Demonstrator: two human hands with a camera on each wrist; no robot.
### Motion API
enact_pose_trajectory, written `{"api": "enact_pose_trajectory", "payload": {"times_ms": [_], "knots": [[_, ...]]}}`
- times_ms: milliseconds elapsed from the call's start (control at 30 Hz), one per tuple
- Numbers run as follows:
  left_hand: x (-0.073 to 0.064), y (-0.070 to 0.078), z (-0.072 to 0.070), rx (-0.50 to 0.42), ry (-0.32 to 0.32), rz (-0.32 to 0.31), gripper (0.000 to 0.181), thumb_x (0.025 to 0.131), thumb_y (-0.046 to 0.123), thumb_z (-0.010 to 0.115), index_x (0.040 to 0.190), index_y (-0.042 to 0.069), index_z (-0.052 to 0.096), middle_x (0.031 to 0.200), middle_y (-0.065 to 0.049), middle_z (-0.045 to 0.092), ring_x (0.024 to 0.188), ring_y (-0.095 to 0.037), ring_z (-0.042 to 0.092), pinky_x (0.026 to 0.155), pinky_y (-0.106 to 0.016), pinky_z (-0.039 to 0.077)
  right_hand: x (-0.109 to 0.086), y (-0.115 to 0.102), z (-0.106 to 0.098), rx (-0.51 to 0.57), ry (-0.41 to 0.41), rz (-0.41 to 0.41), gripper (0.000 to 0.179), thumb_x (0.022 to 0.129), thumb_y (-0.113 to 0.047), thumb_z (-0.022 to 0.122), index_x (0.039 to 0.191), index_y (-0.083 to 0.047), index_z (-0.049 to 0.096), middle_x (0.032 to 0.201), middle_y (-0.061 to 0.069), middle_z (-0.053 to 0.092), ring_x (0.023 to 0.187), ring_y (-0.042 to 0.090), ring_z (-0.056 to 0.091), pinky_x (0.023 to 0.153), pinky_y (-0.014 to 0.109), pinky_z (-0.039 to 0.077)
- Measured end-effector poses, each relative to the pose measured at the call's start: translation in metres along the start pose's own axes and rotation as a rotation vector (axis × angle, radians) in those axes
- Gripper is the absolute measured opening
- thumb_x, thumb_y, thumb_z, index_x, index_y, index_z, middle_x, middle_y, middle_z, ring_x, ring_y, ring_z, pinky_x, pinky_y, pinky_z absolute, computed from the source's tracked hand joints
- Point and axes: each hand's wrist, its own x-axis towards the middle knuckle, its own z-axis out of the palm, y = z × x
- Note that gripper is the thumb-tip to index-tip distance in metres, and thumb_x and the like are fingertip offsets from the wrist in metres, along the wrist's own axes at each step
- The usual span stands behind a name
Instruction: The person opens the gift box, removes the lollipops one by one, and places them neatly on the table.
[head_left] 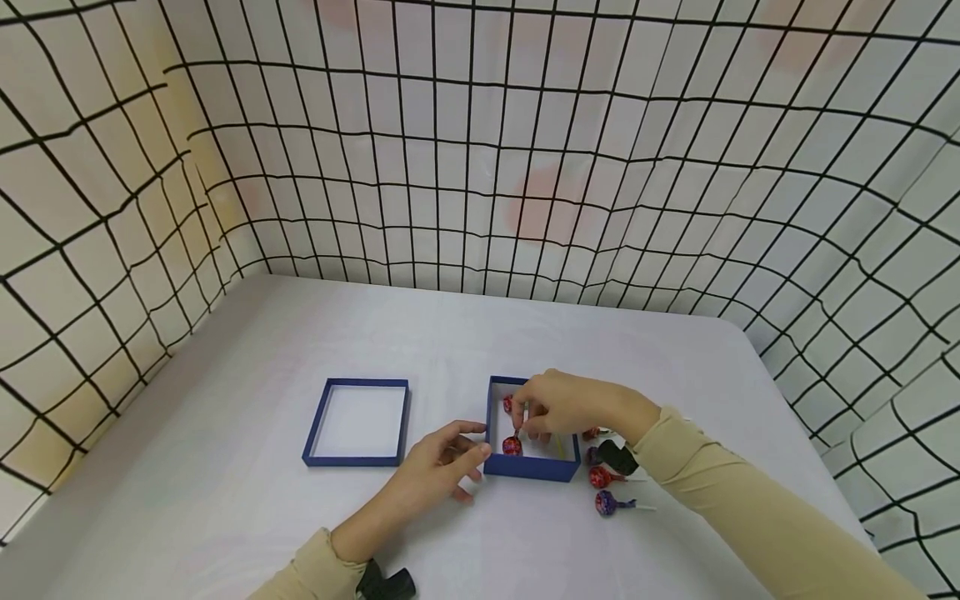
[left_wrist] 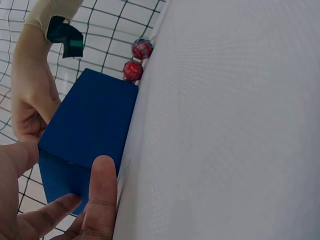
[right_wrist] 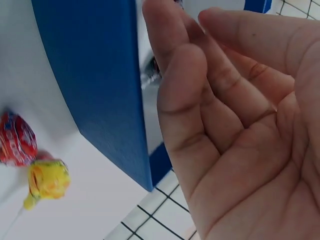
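Observation:
A blue open box (head_left: pixel 531 468) with a white inside stands on the table. My right hand (head_left: pixel 558 404) reaches into it from the right, its fingertips pinching a red and purple lollipop (head_left: pixel 512 446) by the stick end. Another red lollipop (head_left: pixel 507 404) lies farther back in the box, partly behind the fingers. At the box's left front corner my left hand (head_left: pixel 442 462) touches the wall with loosely extended fingers. In the left wrist view, those fingers (left_wrist: pixel 102 195) lie against the blue side. The right wrist view shows the right palm (right_wrist: pixel 240 145), with its fingertips partly out of sight.
Left of the box lies a blue-rimmed white lid (head_left: pixel 356 461), inside up. Right of the box are several lollipops, among them a red one (head_left: pixel 602 477) and a purple one (head_left: pixel 606 503), plus a yellow one (right_wrist: pixel 49 179). Black wire mesh (head_left: pixel 465 150) surrounds the table.

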Motion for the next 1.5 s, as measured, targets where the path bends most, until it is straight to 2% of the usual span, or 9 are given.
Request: {"api": "enact_pose_trajectory", "payload": {"times_ms": [100, 233, 367, 533, 700, 900, 1033, 1267, 1500], "knots": [[0.001, -0.001, 0.0, -0.002, 0.003, -0.001, 0.049, 0.107, 0.034, 0.068, 0.146, 0.006, 0.061, 0.118, -0.014, 0.074, 0.088, -0.018, 0.072, 0.067, -0.036, 0.069, 0.0, -0.002, -0.003, -0.043, 0.035, 0.014, 0.008, 0.103, -0.005, 0.07, 0.107, -0.01, 0.075, 0.087, 0.005, 0.078, 0.072, 0.016, 0.073, 0.06, 0.02, 0.054], [0.001, -0.001, 0.0, -0.002, 0.003, -0.002, 0.049, 0.107, 0.035, 0.068, 0.146, 0.006, 0.061, 0.117, -0.014, 0.073, 0.088, -0.018, 0.072, 0.067, -0.036, 0.069, 0.002, -0.003, -0.005, -0.108, 0.078, 0.044, 0.012, 0.101, -0.005, 0.073, 0.112, -0.008, 0.077, 0.087, 0.006, 0.076, 0.068, 0.013, 0.067, 0.06, 0.021, 0.053], [0.001, -0.001, 0.0, 0.004, -0.003, 0.001, 0.05, 0.107, 0.035, 0.068, 0.147, 0.005, 0.06, 0.117, -0.014, 0.073, 0.088, -0.018, 0.072, 0.067, -0.035, 0.069, 0.003, -0.003, -0.008, -0.159, 0.107, 0.067, 0.014, 0.1, -0.006, 0.074, 0.114, -0.008, 0.078, 0.089, 0.004, 0.076, 0.069, 0.009, 0.062, 0.061, 0.021, 0.054], [0.001, -0.001, 0.0, 0.004, -0.005, -0.001, 0.051, 0.107, 0.036, 0.068, 0.147, 0.005, 0.06, 0.117, -0.014, 0.073, 0.088, -0.018, 0.072, 0.067, -0.035, 0.069, 0.005, -0.002, -0.01, -0.189, 0.137, 0.066, 0.017, 0.099, -0.005, 0.075, 0.115, -0.006, 0.08, 0.091, 0.001, 0.077, 0.075, 0.009, 0.065, 0.069, 0.022, 0.061], [0.001, 0.0, -0.001, 0.001, -0.005, -0.006, 0.05, 0.107, 0.035, 0.068, 0.147, 0.006, 0.06, 0.118, -0.013, 0.073, 0.089, -0.018, 0.072, 0.067, -0.035, 0.069, 0.006, 0.001, -0.011, -0.181, 0.165, 0.042, 0.012, 0.1, -0.003, 0.073, 0.109, -0.005, 0.08, 0.096, 0.003, 0.079, 0.082, 0.01, 0.068, 0.076, 0.025, 0.065], [-0.001, 0.001, 0.0, -0.008, -0.003, 0.001, 0.049, 0.108, 0.033, 0.068, 0.147, 0.005, 0.06, 0.119, -0.015, 0.073, 0.088, -0.018, 0.072, 0.067, -0.036, 0.069, 0.003, 0.005, -0.01, -0.175, 0.202, -0.024, 0.009, 0.098, 0.0, 0.074, 0.095, -0.006, 0.08, 0.085, -0.001, 0.075, 0.074, 0.007, 0.062, 0.068, 0.02, 0.058], [-0.002, 0.003, 0.0, -0.009, 0.001, 0.0, 0.049, 0.108, 0.033, 0.068, 0.148, 0.005, 0.06, 0.119, -0.016, 0.073, 0.088, -0.017, 0.072, 0.067, -0.036, 0.069, 0.002, 0.008, -0.01, -0.161, 0.207, -0.048, 0.01, 0.097, 0.001, 0.074, 0.093, -0.006, 0.079, 0.083, 0.0, 0.075, 0.072, 0.006, 0.061, 0.066, 0.019, 0.056], [-0.001, 0.002, 0.001, -0.001, 0.006, -0.004, 0.049, 0.108, 0.033, 0.068, 0.147, 0.006, 0.06, 0.118, -0.015, 0.073, 0.087, -0.017, 0.072, 0.066, -0.034, 0.069, -0.004, 0.015, -0.008, -0.101, 0.21, -0.027, 0.009, 0.099, -0.004, 0.074, 0.092, -0.009, 0.078, 0.084, 0.001, 0.076, 0.072, 0.005, 0.062, 0.067, 0.019, 0.056], [-0.001, 0.003, 0.002, -0.006, 0.013, 0.0, 0.048, 0.108, 0.031, 0.068, 0.147, 0.005, 0.06, 0.118, -0.016, 0.074, 0.087, -0.018, 0.072, 0.066, -0.037, 0.069, -0.017, 0.026, -0.005, -0.018, 0.314, -0.02, 0.009, 0.098, -0.007, 0.077, 0.091, -0.012, 0.077, 0.084, -0.003, 0.075, 0.074, 0.007, 0.062, 0.067, 0.021, 0.055]]}}
